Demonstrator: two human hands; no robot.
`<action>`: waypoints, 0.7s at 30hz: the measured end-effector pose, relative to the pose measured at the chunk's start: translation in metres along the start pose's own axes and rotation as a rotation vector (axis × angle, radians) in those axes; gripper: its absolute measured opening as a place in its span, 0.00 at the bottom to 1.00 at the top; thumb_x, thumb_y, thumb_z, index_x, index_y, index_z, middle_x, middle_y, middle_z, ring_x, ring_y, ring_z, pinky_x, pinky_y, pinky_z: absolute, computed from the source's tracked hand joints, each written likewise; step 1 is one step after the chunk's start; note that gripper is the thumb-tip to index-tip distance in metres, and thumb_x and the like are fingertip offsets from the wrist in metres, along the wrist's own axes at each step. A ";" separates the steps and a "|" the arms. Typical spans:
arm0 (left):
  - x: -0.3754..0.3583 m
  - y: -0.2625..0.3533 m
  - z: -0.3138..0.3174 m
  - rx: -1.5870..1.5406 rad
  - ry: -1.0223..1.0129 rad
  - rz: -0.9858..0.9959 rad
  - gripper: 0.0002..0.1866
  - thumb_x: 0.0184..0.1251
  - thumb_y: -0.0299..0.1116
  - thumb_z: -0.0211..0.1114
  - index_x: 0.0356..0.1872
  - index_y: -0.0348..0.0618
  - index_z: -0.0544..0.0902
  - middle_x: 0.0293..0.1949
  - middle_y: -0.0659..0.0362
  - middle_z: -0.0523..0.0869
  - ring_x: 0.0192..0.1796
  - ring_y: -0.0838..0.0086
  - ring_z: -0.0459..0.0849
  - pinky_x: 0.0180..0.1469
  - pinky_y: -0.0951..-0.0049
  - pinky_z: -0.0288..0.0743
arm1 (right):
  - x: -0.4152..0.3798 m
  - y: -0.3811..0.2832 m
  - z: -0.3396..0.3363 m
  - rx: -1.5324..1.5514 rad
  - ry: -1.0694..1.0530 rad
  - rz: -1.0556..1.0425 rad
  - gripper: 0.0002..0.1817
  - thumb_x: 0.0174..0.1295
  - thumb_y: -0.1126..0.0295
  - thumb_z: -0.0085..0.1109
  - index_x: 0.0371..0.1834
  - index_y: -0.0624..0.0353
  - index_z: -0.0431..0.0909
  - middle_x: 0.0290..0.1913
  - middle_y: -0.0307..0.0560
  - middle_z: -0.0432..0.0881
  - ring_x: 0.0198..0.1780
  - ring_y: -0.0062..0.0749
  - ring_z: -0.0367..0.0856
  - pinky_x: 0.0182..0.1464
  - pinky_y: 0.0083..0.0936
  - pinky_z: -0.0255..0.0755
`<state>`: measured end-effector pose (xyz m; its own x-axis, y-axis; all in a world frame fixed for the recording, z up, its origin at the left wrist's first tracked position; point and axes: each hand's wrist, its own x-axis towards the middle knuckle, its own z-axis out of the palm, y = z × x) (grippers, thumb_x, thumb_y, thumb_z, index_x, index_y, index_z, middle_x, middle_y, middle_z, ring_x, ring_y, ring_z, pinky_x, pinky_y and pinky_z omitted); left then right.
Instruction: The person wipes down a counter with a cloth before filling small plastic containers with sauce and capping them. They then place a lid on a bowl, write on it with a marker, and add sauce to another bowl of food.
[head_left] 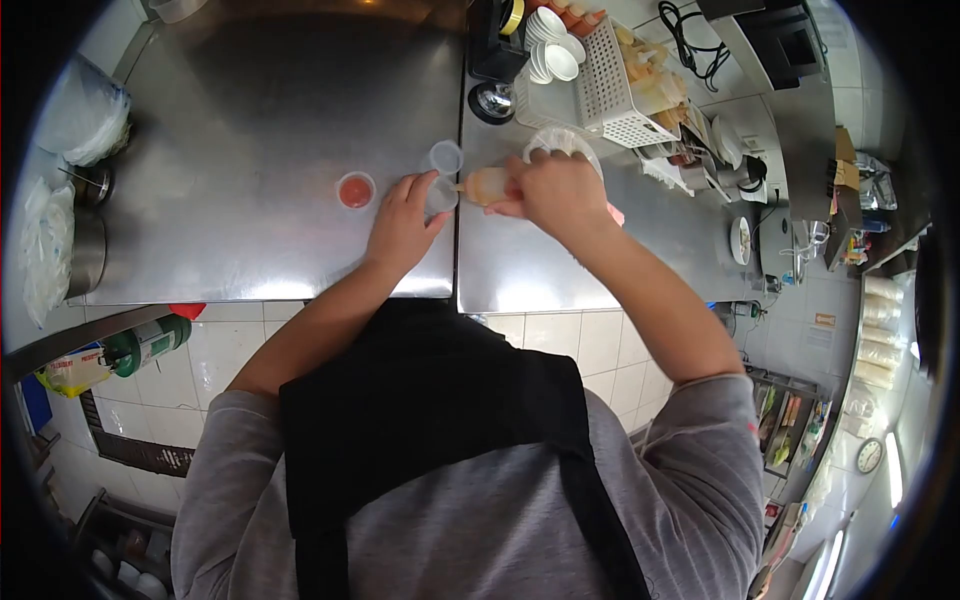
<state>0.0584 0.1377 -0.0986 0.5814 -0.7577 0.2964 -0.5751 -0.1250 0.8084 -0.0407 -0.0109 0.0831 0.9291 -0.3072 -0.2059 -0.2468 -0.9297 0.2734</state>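
Note:
My right hand [562, 190] grips a squeeze bottle [487, 187] with pale orange contents, tipped sideways. Its nozzle points left, over the rim of a small clear plastic cup [441, 196]. Thumb and fingers of my left hand [402, 222] hold that cup from the left, near the seam between the two steel surfaces. A second clear cup [446, 156] is just beyond it. To the left stands another small cup with red sauce [355, 190]. Behind my right hand is a white round container [562, 140], partly hidden.
The steel counter [250, 200] spans the front. A white plastic basket [610, 85] with filled bags stands at back right, beside stacked white cups [552, 50] and a dark round-topped object [492, 101]. Plastic bags [85, 110] and a metal pot [87, 255] are at far left.

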 end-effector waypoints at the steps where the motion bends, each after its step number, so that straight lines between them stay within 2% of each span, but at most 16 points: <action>1: 0.001 0.001 -0.003 -0.043 0.017 0.010 0.30 0.55 0.28 0.72 0.61 0.40 0.71 0.55 0.47 0.77 0.59 0.50 0.75 0.61 0.58 0.70 | 0.007 -0.003 0.002 -0.100 0.011 -0.057 0.29 0.48 0.35 0.64 0.39 0.50 0.82 0.32 0.42 0.84 0.35 0.32 0.85 0.40 0.32 0.75; 5: 0.000 -0.002 -0.006 -0.089 0.044 0.004 0.28 0.55 0.26 0.70 0.59 0.41 0.72 0.55 0.47 0.78 0.58 0.50 0.76 0.60 0.58 0.72 | 0.020 -0.008 0.004 -0.256 0.044 -0.155 0.30 0.53 0.35 0.60 0.37 0.54 0.82 0.33 0.42 0.84 0.35 0.35 0.85 0.39 0.31 0.75; 12: -0.004 -0.001 -0.004 -0.137 0.041 -0.034 0.28 0.54 0.27 0.72 0.57 0.43 0.71 0.54 0.47 0.78 0.56 0.50 0.78 0.58 0.59 0.73 | 0.025 -0.012 -0.004 -0.236 -0.069 -0.180 0.32 0.54 0.33 0.58 0.38 0.54 0.82 0.32 0.43 0.85 0.34 0.37 0.87 0.36 0.30 0.78; 18: -0.005 0.000 -0.008 -0.132 0.069 -0.010 0.30 0.53 0.31 0.75 0.57 0.42 0.71 0.53 0.49 0.77 0.57 0.52 0.76 0.59 0.59 0.72 | 0.001 -0.011 0.005 -0.031 -0.136 0.002 0.33 0.53 0.31 0.58 0.36 0.53 0.82 0.29 0.45 0.86 0.35 0.37 0.88 0.34 0.36 0.80; 21: -0.005 0.002 -0.009 -0.123 0.061 0.035 0.30 0.52 0.30 0.75 0.56 0.41 0.71 0.53 0.49 0.76 0.57 0.52 0.76 0.59 0.58 0.71 | -0.016 -0.014 0.018 0.052 -0.128 0.089 0.33 0.54 0.31 0.58 0.35 0.55 0.80 0.26 0.50 0.84 0.34 0.43 0.86 0.35 0.38 0.79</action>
<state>0.0596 0.1468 -0.0938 0.5978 -0.7197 0.3530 -0.5232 -0.0166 0.8521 -0.0569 0.0038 0.0657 0.8610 -0.4090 -0.3023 -0.3435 -0.9060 0.2475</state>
